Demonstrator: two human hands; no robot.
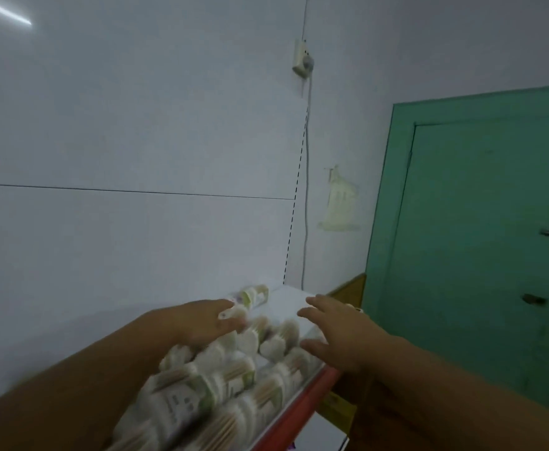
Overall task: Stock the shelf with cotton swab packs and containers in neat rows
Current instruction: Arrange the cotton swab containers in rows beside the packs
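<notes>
Several cotton swab packs (pixel 221 382), white tips with wooden sticks and green labels, lie crowded on a white shelf (pixel 289 297) with a red front edge (pixel 302 402). My left hand (pixel 201 323) rests with straight fingers on the far left of the heap, touching a pack. My right hand (pixel 338 333) hovers with spread fingers over the shelf's right end, beside the packs. One pack or small container (pixel 253 294) lies apart at the back near the wall. The picture is blurred by motion.
A white back panel (pixel 136 157) rises behind the shelf, with a slotted upright (pixel 294 203) at its right end. A power socket with a cable (pixel 303 58) hangs on the wall. A green door (pixel 481 239) stands to the right. A lower shelf shows below the red edge.
</notes>
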